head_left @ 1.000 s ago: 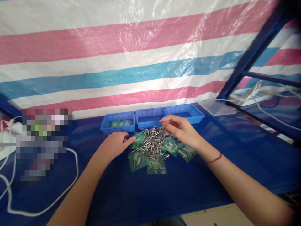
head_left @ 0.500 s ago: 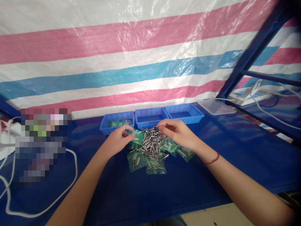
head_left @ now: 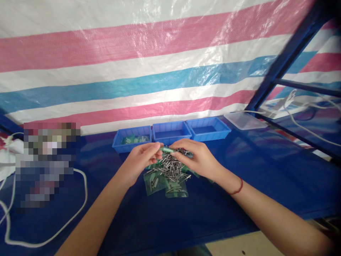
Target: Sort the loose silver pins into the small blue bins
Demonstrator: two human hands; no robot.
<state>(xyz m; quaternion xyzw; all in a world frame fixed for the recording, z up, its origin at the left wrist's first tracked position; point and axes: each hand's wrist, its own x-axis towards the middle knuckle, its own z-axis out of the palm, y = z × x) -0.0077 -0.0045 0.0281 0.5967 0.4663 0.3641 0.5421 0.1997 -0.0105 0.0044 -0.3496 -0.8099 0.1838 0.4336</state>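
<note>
Tabletop (head_left: pixel 186 213) — left hand (head_left: pixel 138 161), right hand (head_left: pixel 198 160) now share bag (head_left: pixel 167 150)

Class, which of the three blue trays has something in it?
The leftmost tray: it alone shows green packets inside; the middle tray and right tray show only blue floors.

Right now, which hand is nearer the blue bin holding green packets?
Left. The left hand is in front of that blue bin; the right hand is farther right, over the metal pins.
</note>
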